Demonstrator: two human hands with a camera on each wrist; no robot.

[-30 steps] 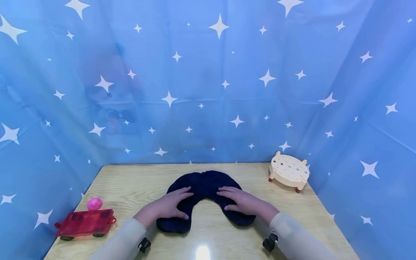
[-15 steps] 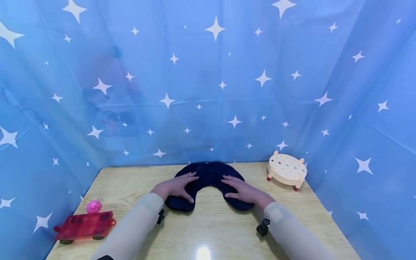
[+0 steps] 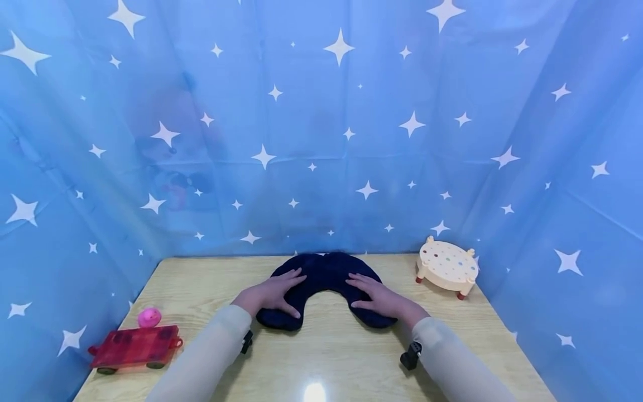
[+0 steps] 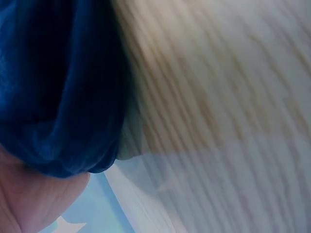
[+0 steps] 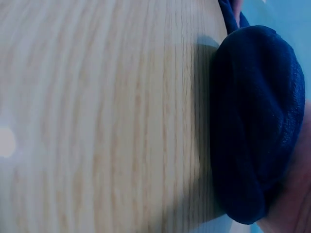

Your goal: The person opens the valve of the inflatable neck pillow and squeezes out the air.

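Note:
A dark navy U-shaped neck pillow (image 3: 327,272) lies on the table, its curved middle at the back edge and its two ends pointing toward me. My left hand (image 3: 271,292) rests on the left arm of the pillow, fingers extended and thumb spread. On the opposite arm lies my right hand (image 3: 380,297), its fingers also stretched over the fabric. In the left wrist view, the rounded pillow end (image 4: 63,97) covers most of that hand. The right wrist view has the other end (image 5: 257,126) on the wood, with only part of the hand showing behind it.
A red toy cart (image 3: 137,347) on dark wheels stands at the front left, with a pink ball-like toy (image 3: 149,317) just behind it. At the back right is a cream dotted oval toy stool (image 3: 449,264) on short legs. Blue star-patterned curtain (image 3: 321,123) surrounds the table (image 3: 326,352).
Both hands and the neck pillow have shifted away from me, up to the table's back edge, mostly in the first half second. The left hand travelled farther, and the pillow sits straighter.

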